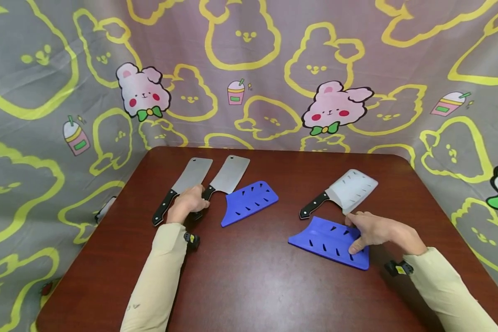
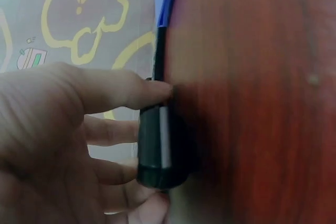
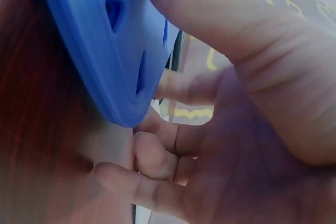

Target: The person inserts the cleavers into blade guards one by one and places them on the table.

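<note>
My left hand (image 1: 186, 204) grips the black handle (image 2: 152, 145) of a cleaver (image 1: 234, 171), thumb on one side and fingers on the other in the left wrist view. The cleaver's bare blade lies on the table, pointing away. Beside its blade lies a blue slotted blade guard (image 1: 252, 203). Over on the right, my right hand (image 1: 375, 230) holds a second blue blade guard (image 1: 321, 240) across its width, thumb on the top face. In the right wrist view this blue guard (image 3: 100, 40) partly hides the fingers at its far edge.
Left of the held cleaver lies another bare cleaver (image 1: 194, 171) with a black handle. Behind the right hand, a third cleaver (image 1: 314, 205) has its blade inside a whitish slotted guard (image 1: 358, 184). A patterned curtain (image 1: 249, 110) surrounds the brown table (image 1: 240, 286).
</note>
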Demonstrator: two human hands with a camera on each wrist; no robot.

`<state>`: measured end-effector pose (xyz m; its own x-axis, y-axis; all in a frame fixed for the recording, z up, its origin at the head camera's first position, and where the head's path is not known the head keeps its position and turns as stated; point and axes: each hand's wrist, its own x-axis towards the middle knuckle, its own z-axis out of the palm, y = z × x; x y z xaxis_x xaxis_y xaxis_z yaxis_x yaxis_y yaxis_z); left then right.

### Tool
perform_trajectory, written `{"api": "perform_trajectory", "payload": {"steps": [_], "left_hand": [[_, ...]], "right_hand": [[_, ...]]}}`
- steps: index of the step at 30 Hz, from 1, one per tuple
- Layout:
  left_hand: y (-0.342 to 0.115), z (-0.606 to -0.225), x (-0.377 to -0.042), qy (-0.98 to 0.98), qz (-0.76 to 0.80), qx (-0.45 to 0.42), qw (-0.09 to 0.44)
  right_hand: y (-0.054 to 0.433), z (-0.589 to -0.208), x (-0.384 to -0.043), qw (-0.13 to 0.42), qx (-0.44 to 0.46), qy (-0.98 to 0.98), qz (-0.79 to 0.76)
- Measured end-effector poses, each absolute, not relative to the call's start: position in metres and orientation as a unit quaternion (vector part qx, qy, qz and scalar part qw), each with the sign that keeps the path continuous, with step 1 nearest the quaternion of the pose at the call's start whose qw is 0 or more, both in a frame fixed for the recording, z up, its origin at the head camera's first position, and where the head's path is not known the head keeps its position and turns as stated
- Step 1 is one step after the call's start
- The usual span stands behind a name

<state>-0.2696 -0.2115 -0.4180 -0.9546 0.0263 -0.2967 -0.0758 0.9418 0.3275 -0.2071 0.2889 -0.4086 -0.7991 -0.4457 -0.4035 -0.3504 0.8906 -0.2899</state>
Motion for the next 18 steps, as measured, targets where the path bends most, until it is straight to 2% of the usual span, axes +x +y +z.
{"api": "perform_trajectory", "payload": {"steps": [11,18], "left_hand": [[-0.219,-0.417,-0.269,0.946,0.268,-0.047,0.179],[-0.218,-0.408,-0.27,0.921,0.351,-0.051,0.159]], "right_hand": [[0.298,-0.399,-0.214,0.235,-0.25,0.911,-0.228],[0.298,-0.388,-0.222,0.172,-0.329,0.882,-0.29]]}}
